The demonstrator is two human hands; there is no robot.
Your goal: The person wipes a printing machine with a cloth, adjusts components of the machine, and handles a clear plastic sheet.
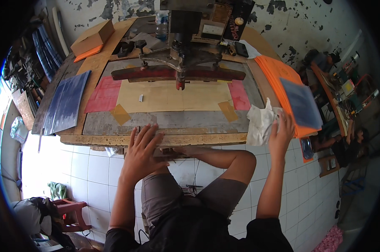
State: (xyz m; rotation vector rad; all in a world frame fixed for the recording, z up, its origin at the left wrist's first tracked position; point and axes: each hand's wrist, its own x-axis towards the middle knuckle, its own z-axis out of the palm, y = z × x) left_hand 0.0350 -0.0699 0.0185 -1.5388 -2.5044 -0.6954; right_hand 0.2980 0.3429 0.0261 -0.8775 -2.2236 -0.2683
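Note:
My left hand (143, 147) rests with fingers spread on the front edge of the wooden table (185, 139); nothing is in it. At the table's right front corner my right hand (283, 129) has its fingers curled on a crumpled white cloth (259, 126). Before me on a grey metal plate (164, 119) lies a pale yellow sheet (177, 98), with red-pink sheets (101, 95) at its ends and brown tape (121, 114) at its front corners. A small white piece (141, 98) sits on the yellow sheet. Over its far side stands a press with a long dark red bar (152, 74).
Blue plastic sheets (67, 103) lie at the left. Orange sheets (278, 80) with more blue plastic sheets (301, 103) on top lie at the right. A cardboard box (92, 37), a bottle (161, 25) and a phone (241, 49) stand or lie behind. Other people (351, 145) sit far right.

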